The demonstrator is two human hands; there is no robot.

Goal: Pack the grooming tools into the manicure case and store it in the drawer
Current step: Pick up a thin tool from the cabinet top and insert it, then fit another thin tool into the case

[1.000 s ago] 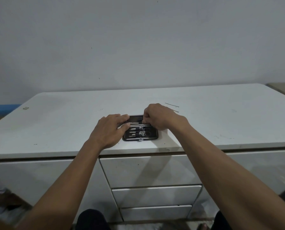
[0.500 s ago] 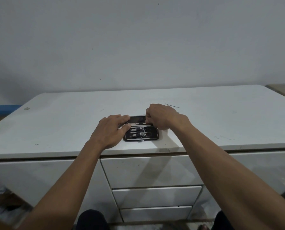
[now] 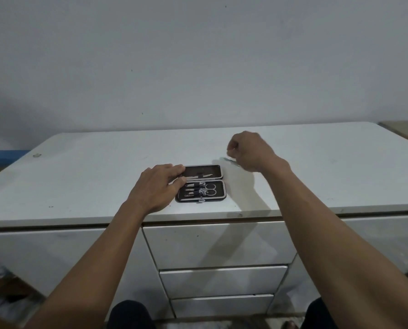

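**Hands at the open case**

Left hand [image 3: 159,187] lies flat with fingers spread on the open black manicure case [image 3: 201,184] on the white cabinet top [image 3: 79,176]. Right hand [image 3: 250,150] is curled above a thin metal tool [image 3: 230,161]; whether it pinches anything, I cannot tell.

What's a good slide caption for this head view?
Left hand steadies the open black manicure case; right hand reaches a thin metal tool.

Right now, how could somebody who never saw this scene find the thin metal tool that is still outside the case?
Look at the white cabinet top, where an open black manicure case lies near the front edge. Just behind the case's right end, beside the right hand, lies a thin silver metal tool. Unlike the other tools, it lies loose on the bare surface.
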